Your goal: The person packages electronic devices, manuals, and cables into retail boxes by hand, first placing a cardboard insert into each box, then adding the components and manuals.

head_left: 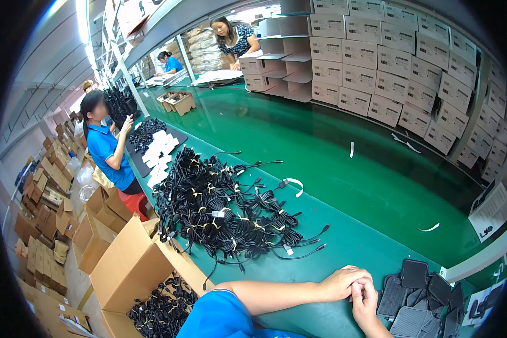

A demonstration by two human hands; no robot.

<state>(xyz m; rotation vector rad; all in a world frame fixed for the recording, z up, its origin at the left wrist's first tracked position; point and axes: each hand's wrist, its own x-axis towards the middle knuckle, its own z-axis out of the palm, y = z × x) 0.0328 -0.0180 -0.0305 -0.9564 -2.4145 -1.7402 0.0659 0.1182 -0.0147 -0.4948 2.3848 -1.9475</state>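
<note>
My left hand [343,281] and my right hand [366,304] are together above the green table [315,239], near its front edge. Both have curled fingers, pressed against each other. Whether something small is between them is hidden. To their left lies a big heap of black cables [208,208], coiled and bound with tan ties. Close by my right hand, several flat black pads [414,274] with rounded corners are piled on the table.
An open carton [121,265] at the lower left holds more bundled cables. White boxes [360,53] are stacked along the back right. Paper strips [352,149] lie on the green surface. A person in blue [104,146] sits at the left; others work farther back.
</note>
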